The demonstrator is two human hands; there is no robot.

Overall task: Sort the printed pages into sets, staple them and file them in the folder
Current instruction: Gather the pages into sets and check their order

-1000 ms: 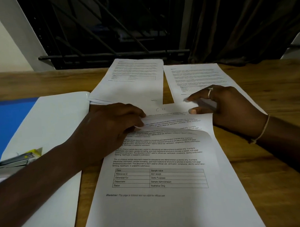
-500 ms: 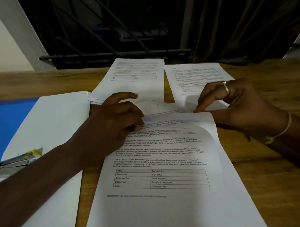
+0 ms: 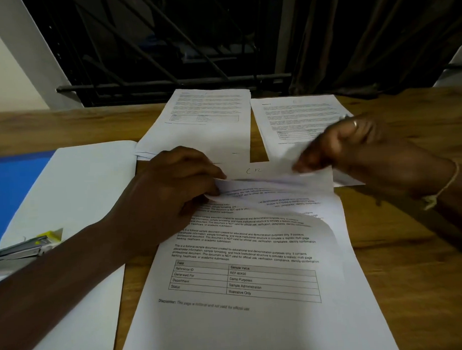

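Wood table (image 3: 411, 273). Big stack (image 3: 256, 325) of printed pgs lies ctr, nearest cam; top sheets (image 3: 290, 184) lifted at far end. White folder (image 3: 76, 196) flat on table, just L of stack. Two piles at far side, L pile (image 3: 210, 139) and R pile (image 3: 288, 115), narrow gap btwn. L hand (image 3: 168, 203) pinches top sheets' far-L edge. R hand (image 3: 349, 149) blurred, fingertips at sheets' far-R edge; grip can't tell. Stapler (image 3: 25, 247) on folder's L edge. Ring (image 3: 355, 124) on R hand.

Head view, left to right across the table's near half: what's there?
Grey-and-yellow metal stapler → flat white folder → left hand → near stack of printed white pages → right hand.
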